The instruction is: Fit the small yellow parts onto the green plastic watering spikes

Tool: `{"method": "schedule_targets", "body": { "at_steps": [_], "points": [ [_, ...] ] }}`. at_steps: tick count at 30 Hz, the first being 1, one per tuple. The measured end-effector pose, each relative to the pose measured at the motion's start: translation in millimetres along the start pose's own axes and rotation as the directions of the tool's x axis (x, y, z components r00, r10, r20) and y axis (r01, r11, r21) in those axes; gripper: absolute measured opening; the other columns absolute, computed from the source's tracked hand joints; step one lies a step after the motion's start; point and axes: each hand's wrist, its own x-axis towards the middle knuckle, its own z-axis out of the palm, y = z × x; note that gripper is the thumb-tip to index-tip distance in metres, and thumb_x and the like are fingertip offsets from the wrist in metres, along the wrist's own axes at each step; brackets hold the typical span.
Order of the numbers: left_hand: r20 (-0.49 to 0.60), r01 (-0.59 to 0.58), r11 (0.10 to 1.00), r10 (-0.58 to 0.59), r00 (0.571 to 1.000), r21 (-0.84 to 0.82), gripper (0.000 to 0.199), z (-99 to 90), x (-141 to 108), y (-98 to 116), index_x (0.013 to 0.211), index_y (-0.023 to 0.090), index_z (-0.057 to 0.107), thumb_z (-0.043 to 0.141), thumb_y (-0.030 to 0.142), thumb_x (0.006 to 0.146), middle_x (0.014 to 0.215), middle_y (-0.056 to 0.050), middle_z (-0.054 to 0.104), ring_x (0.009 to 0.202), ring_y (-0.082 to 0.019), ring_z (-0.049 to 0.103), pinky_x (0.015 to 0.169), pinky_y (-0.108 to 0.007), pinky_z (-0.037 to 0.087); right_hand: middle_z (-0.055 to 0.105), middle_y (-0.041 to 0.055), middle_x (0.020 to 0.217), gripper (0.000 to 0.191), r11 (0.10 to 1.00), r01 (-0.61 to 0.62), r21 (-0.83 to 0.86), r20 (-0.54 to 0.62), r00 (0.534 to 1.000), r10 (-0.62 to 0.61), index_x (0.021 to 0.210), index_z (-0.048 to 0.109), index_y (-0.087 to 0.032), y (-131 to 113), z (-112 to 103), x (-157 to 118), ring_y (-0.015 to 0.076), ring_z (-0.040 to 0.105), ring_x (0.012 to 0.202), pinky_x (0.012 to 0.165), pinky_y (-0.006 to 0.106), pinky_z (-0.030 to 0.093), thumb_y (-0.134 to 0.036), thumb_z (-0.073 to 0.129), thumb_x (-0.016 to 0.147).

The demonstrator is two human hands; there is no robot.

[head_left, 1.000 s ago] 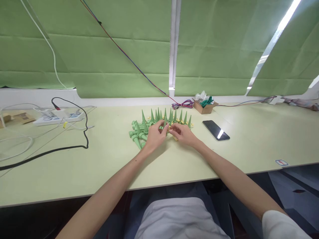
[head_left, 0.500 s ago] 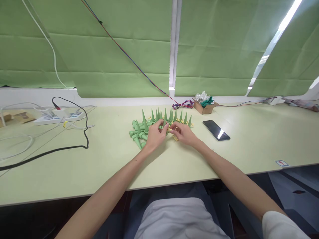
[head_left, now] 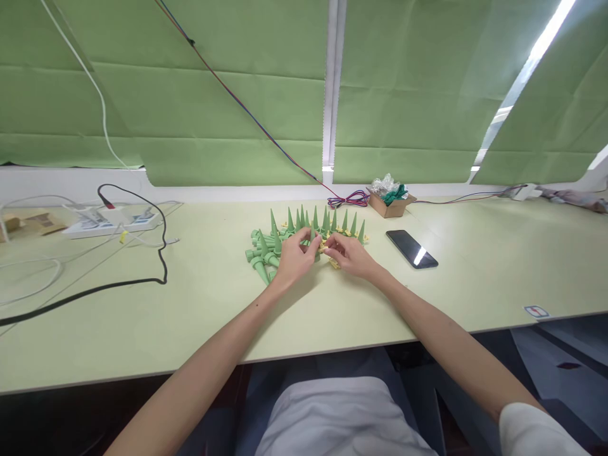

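Note:
My left hand [head_left: 298,256] is closed around a green plastic spike [head_left: 312,234], whose pointed tip shows above the fingers. Close beside it, my right hand [head_left: 349,253] pinches a small yellow plastic piece [head_left: 323,247] against the spike's side. Behind both hands stand several green cone-shaped spikes [head_left: 354,225] with yellow pieces at their bases. Other green spikes [head_left: 259,266] lie in a pile left of my left hand, some on their sides. A few loose yellow pieces [head_left: 335,263] rest on the table under my right hand.
A black phone [head_left: 411,249] lies right of my hands on the pale table [head_left: 199,329]. Farther back is a cardboard box [head_left: 390,206] with plastic wrap and green material. Coiled wire [head_left: 349,199] lies by the wall. On the left are a power strip [head_left: 111,223] and a black cable [head_left: 164,253].

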Motion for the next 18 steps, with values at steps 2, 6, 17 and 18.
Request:
{"method": "schedule_targets", "body": {
  "at_steps": [2,6,17,18],
  "points": [
    [0.002,-0.001,1.000,0.001,1.000,0.004,0.022,-0.3,0.0,0.5,0.079,0.018,0.057,0.057,0.038,0.087,0.074,0.002,0.054,0.046,-0.005,0.036,0.044,-0.022,0.028,0.057,-0.0001,0.068,0.015,1.000,-0.001,-0.004,0.002,1.000,0.001,0.083,0.051,-0.019,0.1,-0.3,0.0,0.0136,0.051,0.061,0.060,0.026,0.037,-0.032,0.053,0.091],
    [0.014,-0.008,1.000,0.008,1.000,0.005,0.022,-0.8,-0.6,1.7,0.079,0.018,0.056,0.056,0.038,0.088,0.075,0.002,0.053,0.045,-0.005,0.036,0.043,-0.022,0.027,0.056,-0.0009,0.066,0.015,1.000,-0.005,-0.006,0.003,1.000,0.005,0.082,0.051,-0.020,-0.9,-0.4,0.1,0.0131,0.049,0.060,0.059,0.025,0.036,-0.031,0.052,0.091],
    [0.033,-0.038,0.999,0.037,0.999,0.020,0.022,-1.3,-2.4,1.1,0.082,0.018,0.058,0.054,0.039,0.088,0.076,0.001,0.054,0.045,-0.006,0.038,0.043,-0.022,0.028,0.052,-0.0022,0.062,0.019,0.999,0.025,-0.039,0.014,1.000,-0.025,0.077,0.050,-0.019,-0.1,-0.8,0.3,0.0116,0.043,0.055,0.057,0.025,0.032,-0.030,0.049,0.093],
    [0.034,-0.036,0.999,0.035,0.999,0.020,0.022,-1.3,-2.3,1.1,0.082,0.018,0.058,0.054,0.039,0.088,0.076,0.001,0.055,0.045,-0.006,0.038,0.043,-0.022,0.028,0.052,-0.0022,0.062,0.020,0.999,0.027,-0.042,0.014,1.000,-0.027,0.076,0.051,-0.019,0.1,-0.6,0.4,0.0116,0.043,0.055,0.057,0.025,0.032,-0.030,0.049,0.093]
  ]
}}
